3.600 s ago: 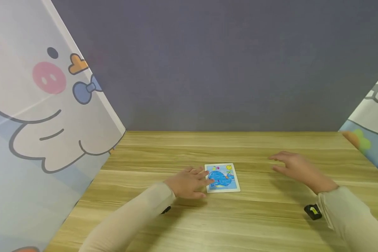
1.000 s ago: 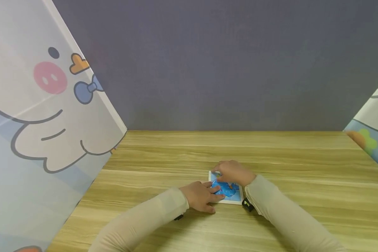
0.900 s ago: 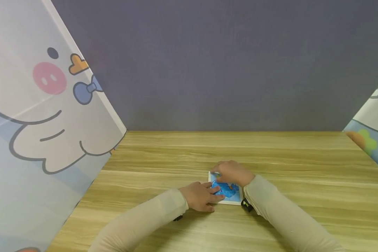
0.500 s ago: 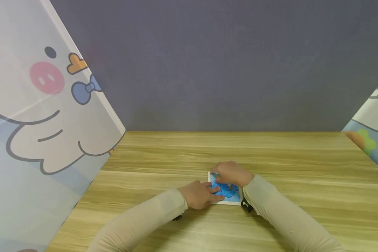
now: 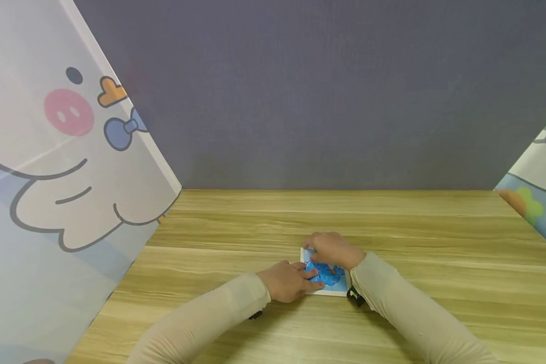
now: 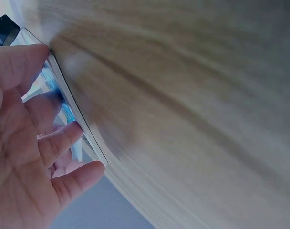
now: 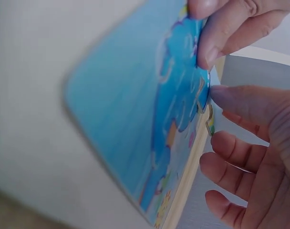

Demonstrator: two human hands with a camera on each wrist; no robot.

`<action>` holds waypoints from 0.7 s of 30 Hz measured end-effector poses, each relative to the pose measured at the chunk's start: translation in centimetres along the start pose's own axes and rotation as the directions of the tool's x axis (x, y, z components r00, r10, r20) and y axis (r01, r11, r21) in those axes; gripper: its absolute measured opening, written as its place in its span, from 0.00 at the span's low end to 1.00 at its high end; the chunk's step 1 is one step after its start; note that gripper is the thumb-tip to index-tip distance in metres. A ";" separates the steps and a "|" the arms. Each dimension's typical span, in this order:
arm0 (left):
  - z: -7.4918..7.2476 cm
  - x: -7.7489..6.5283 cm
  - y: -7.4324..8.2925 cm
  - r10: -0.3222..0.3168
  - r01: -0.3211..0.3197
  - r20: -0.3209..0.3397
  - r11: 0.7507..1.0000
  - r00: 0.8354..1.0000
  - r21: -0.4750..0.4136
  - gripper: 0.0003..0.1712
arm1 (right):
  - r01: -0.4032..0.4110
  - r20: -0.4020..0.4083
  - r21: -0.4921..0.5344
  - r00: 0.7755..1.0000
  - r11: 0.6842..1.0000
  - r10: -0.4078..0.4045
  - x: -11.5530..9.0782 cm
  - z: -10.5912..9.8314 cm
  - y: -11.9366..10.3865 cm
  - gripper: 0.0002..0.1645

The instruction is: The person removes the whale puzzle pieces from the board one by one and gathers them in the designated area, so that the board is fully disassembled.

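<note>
so the puzzle point(image 5: 329, 277) lies on the table point(image 5: 236, 217), left hand point(image 5: 284, 281) over its left side, right hand point(image 5: 334, 250) over its far part, wall point(image 5: 327, 96) behind the table, panels point(image 5: 118, 192) off left and right

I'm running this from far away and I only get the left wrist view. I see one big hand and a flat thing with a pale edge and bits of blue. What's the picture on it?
Observer: The head view shows it's a squarish blue jigsaw puzzle with a white border, and its picture is a bright blue animal, which looks like a whale.

Operator: Cool! And where's the other hand touching it?

Observer: In the head view, the right hand arches over the puzzle's far side, with a fingertip at the far left corner. I can't tell whether it grips a piece.
</note>
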State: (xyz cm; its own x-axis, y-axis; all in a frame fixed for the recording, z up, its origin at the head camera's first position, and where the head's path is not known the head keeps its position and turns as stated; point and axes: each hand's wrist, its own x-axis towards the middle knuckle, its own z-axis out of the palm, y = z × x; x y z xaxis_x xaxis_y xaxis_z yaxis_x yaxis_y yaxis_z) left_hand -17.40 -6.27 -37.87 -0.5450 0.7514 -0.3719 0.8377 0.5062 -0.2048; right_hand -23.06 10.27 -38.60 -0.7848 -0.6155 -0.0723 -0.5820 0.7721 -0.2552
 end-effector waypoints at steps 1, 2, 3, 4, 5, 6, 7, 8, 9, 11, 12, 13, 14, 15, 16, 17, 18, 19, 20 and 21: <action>0.0 0.0 0.0 -0.001 0.001 0.002 1.000 1.000 -0.002 0.27 | -0.005 -0.008 0.008 1.000 1.000 0.005 0.0 0.0 0.0 0.14; 0.0 0.0 0.0 -0.002 0.002 0.003 1.000 1.000 -0.004 0.27 | -0.005 -0.017 0.015 1.000 1.000 0.005 0.0 -0.1 0.0 0.13; 0.0 0.0 0.0 -0.004 0.004 0.006 1.000 1.000 -0.004 0.27 | -0.010 -0.025 0.025 1.000 1.000 0.010 0.0 -0.1 0.0 0.11; 0.0 0.1 -0.1 -0.005 0.005 0.010 1.000 1.000 -0.005 0.28 | -0.011 -0.030 0.031 0.999 0.999 0.012 0.0 -0.2 0.0 0.10; 0.0 0.1 -0.1 -0.006 0.006 0.015 1.000 1.000 -0.008 0.28 | -0.014 -0.034 0.037 0.999 0.999 0.015 0.0 -0.3 -0.1 0.08; 0.0 0.1 -0.1 -0.006 0.006 0.020 1.000 1.000 -0.010 0.28 | -0.017 -0.037 0.047 0.999 0.999 0.018 0.0 -0.3 -0.1 0.07; 0.0 0.1 -0.1 -0.007 0.007 0.024 1.000 1.000 -0.012 0.28 | -0.019 -0.040 0.054 0.999 0.998 0.021 0.0 -0.4 -0.1 0.06; 0.1 0.1 -0.1 -0.007 0.008 0.027 1.000 1.000 -0.014 0.28 | -0.021 -0.042 0.060 0.999 0.998 0.024 0.0 -0.4 -0.1 0.05; 0.1 0.2 -0.1 -0.006 0.007 0.029 1.000 1.000 -0.015 0.28 | -0.026 -0.042 0.068 0.999 0.997 0.029 0.0 -0.4 0.0 0.05; 0.1 0.2 -0.1 -0.005 0.006 0.030 1.000 1.000 -0.020 0.28 | -0.034 -0.041 0.096 0.998 0.995 0.038 0.0 -0.5 0.0 0.05; 0.1 0.2 -0.2 -0.006 0.006 0.029 1.000 1.000 -0.020 0.28 | -0.034 -0.039 0.113 0.998 0.993 0.039 -0.1 -0.5 0.0 0.06; 0.1 0.2 -0.2 -0.007 0.008 0.028 1.000 1.000 -0.022 0.28 | -0.037 -0.036 0.127 0.998 0.991 0.042 -0.1 -0.5 0.1 0.06; 0.1 0.2 -0.2 -0.008 0.009 0.028 1.000 1.000 -0.023 0.28 | -0.036 -0.032 0.150 0.999 0.988 0.041 -0.1 -0.5 0.1 0.06; 0.1 0.2 -0.2 -0.010 0.011 0.028 1.000 1.000 -0.028 0.28 | -0.033 -0.028 0.171 0.999 0.985 0.038 -0.2 -0.5 0.1 0.06; 0.2 0.2 -0.2 -0.013 0.013 0.030 0.999 0.999 -0.032 0.28 | -0.029 -0.025 0.194 0.999 0.981 0.034 -0.3 -0.6 0.1 0.05; 0.2 0.2 -0.2 -0.015 0.016 0.031 0.999 0.999 -0.034 0.28 | -0.017 -0.024 0.210 0.999 0.977 0.022 -0.4 -0.7 0.0 0.05; 0.2 0.3 -0.1 -0.017 0.018 0.032 0.999 0.999 -0.037 0.28 | -0.009 -0.024 0.228 1.000 0.974 0.014 -0.5 -0.8 0.0 0.05; 0.2 0.2 -0.1 -0.018 0.019 0.033 0.999 0.999 -0.042 0.28 | -0.001 -0.024 0.246 1.000 0.969 0.008 -0.6 -0.9 0.0 0.05; 0.2 0.2 -0.1 -0.018 0.019 0.033 0.999 0.999 -0.042 0.28 | 0.025 -0.035 0.258 0.999 0.966 -0.016 -0.8 -1.0 -0.1 0.05; 0.2 0.2 -0.1 -0.018 0.019 0.031 0.999 0.999 -0.043 0.28 | 0.032 -0.038 0.272 0.999 0.962 -0.023 -0.9 -1.1 -0.1 0.06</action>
State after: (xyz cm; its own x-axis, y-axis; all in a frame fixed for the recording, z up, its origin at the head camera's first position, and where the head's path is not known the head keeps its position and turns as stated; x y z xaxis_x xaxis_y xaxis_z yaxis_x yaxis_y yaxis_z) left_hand -17.56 -6.22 -38.15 -0.5588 0.7285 -0.3964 0.8247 0.5387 -0.1725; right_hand -22.51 10.95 -37.44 -0.7789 -0.6264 -0.0297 -0.5273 0.6798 -0.5097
